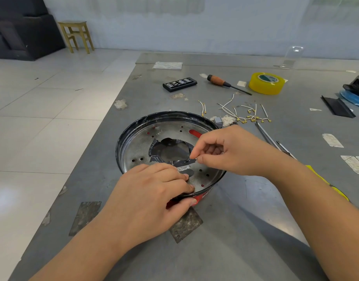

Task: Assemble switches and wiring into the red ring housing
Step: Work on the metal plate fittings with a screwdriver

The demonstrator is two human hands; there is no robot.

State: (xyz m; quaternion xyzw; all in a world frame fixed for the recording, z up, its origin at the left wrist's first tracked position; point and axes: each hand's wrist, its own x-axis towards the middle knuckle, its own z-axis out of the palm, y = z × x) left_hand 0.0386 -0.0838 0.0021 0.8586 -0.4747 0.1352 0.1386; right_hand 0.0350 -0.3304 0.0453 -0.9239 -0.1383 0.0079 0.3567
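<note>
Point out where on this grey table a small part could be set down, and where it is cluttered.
Bare grey table lies near, between the forearms, beside a dark tape patch. Another free strip runs left of the red ring housing, toward the edge. Crowded: behind the housing, where white wires with brass terminals, a wooden-handled screwdriver, a yellow tape roll and a black bit case lie.

The left hand [152, 196] covers the near rim of the round red housing with its metal plate [143, 141], so most of the red wall is out of sight. What the right hand [228, 151] pinches between thumb and forefinger is too small to identify. A black and blue object [356, 92] on the grey tabletop [245, 230] is cut off by the right edge. The small white wires with brass terminals [246, 112] are too fine to count.
</note>
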